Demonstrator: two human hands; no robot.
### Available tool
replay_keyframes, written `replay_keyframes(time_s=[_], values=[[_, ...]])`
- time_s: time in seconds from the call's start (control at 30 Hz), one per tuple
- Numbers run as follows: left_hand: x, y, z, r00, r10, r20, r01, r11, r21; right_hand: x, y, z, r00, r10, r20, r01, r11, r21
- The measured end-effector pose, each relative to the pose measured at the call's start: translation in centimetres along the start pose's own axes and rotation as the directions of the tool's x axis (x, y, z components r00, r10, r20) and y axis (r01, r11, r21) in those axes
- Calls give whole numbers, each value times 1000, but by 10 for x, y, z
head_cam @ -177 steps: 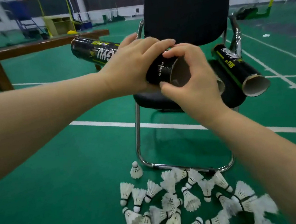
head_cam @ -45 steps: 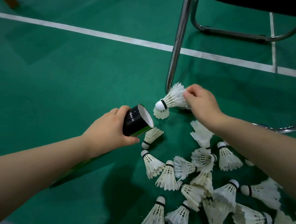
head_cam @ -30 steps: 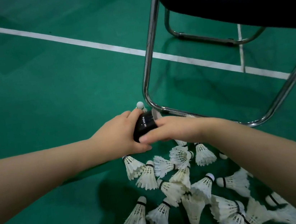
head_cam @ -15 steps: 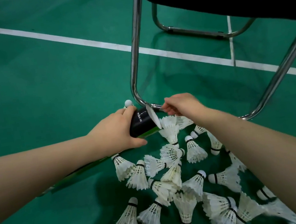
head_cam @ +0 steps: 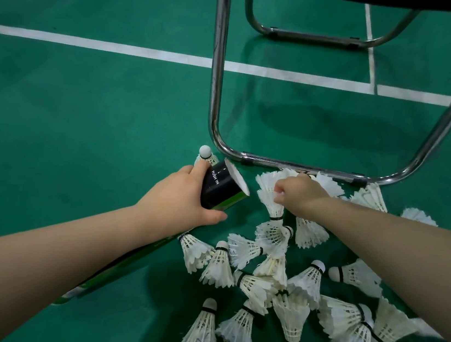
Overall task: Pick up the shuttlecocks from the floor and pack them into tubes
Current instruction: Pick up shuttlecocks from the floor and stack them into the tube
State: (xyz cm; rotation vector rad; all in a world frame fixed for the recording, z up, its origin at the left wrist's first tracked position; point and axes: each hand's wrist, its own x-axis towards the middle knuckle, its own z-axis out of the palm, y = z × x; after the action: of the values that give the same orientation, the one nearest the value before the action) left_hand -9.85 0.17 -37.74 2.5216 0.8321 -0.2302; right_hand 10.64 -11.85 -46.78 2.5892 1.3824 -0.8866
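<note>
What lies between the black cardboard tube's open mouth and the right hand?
In the head view, only a white feather shuttlecock, pinched by the right hand, and a sliver of bare green floor beside the black cardboard tube.

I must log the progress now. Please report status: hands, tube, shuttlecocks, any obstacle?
Left hand grips black tube, mouth open. Right hand pinches one shuttlecock by feathers, not yet in. Pile lies on floor; chair frame just beyond.
</note>
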Motion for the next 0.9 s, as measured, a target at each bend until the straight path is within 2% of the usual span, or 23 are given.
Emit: replay_keyframes(time_s=[0.13, 0.23, 0.33, 0.4, 0.57, 0.67, 0.73, 0.8, 0.9], values=[[-3, -3, 0, 1000, -9, -1, 9, 1000, 9, -9, -6, -26, 997, -48, 59, 37, 983, 180], [-5, -3, -1, 1000, -4, 3, 4, 1000, 22, -19, -12, -54, 994, -73, 82, 36, 921, 389], [-7, -1, -2, 1000, -7, 5, 7, 999, 32, -25, -14, -72, 993, -97, 72, 20, 718, 696], [-9, 1, -3, 1000, -6, 2, 6, 999, 31, -28, -14, -76, 991, -92, 93, -23, 580, 815], [-14, 6, -5, 1000, -7, 2, 7, 999, 32, -40, -17, -81, 980, -74, 185, -151, 329, 932], [-17, 10, -6, 1000, -2, 5, 2, 1000, 26, -47, -17, -88, 988, -31, 151, -140, 232, 963], [-19, 12, -8, 1000, 1, 4, -1, 1000, 15, -54, -21, -93, 994, -38, 102, -91, 224, 970], [-20, 14, -10, 1000, 6, -2, -6, 1000, 9, -61, -28, -96, 993, -96, 73, -42, 290, 956], [-22, 17, -10, 1000, 18, -3, -18, 1000, 9, -74, -45, -94, 959, -263, 108, 2, 386, 923]])
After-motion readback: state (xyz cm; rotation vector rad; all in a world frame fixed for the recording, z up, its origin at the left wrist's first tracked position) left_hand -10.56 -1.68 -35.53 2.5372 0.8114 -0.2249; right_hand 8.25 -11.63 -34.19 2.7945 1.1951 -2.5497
